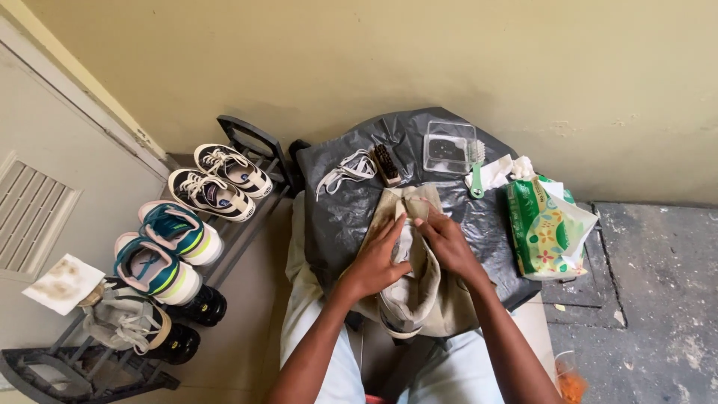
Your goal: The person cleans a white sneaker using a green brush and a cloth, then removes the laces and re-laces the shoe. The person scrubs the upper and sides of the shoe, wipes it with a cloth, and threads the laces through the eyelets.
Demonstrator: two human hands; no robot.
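1. The beige boot [415,288] lies on its side on the person's lap, toe toward the wall, resting partly on the counter [351,217], which is covered with black plastic sheeting.
2. The left hand [378,262] has its grip closed around the boot's upper, steadying it; the right hand [449,243] pinches the flap near the tongue, fingers closed on the material.
3. To work the upper well, I judge the left grip should stay firm so the soft shaft does not fold while the right works.
4. Just beyond the grip lie loose white laces [345,170], a small brush [386,164], a clear plastic box [450,148] and a green-handled tool [476,182].
5. Right of the grip stands a green wipes pack [540,228].
6. Far left, a shoe rack [247,142] holds sneakers [217,179] by a yellowish wall [374,60]; the floor [658,299] is worn concrete.
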